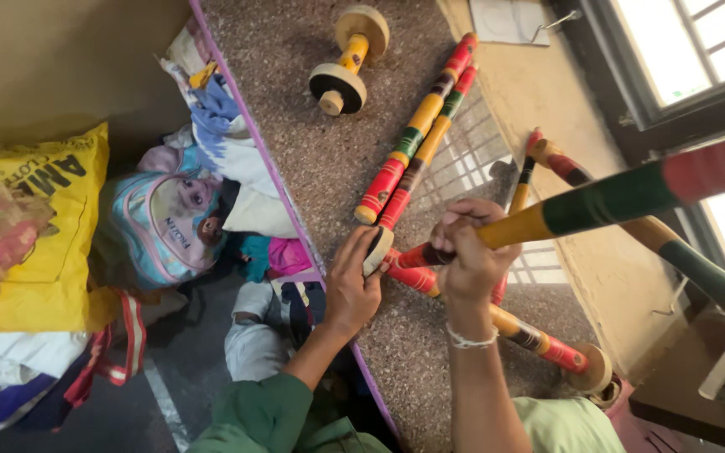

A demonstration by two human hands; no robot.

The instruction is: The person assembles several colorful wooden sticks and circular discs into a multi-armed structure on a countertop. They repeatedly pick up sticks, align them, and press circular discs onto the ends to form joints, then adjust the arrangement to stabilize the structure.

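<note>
My right hand point(467, 252) is closed around a long painted wooden stick point(606, 201) with yellow, green and red bands that slants up to the right. My left hand point(350, 289) holds a small pale wooden disc point(377, 249) at that stick's lower red end. Under my hands, on the speckled stone counter point(329, 159), lies another banded stick point(539, 340) with a wooden disc point(593, 369) on its far end. Two more striped sticks point(417, 134) lie side by side farther up. A dumbbell-shaped piece with two wooden wheels point(348, 59) rests beyond them.
More painted sticks point(690, 260) lean by the beige wall ledge on the right, below a window point(698, 50). Left of the counter's purple edge point(270, 168) are piled clothes, a yellow bag point(52, 243) and a pink-and-blue child's bag point(165, 226). A sheet of paper point(509, 18) lies at the top.
</note>
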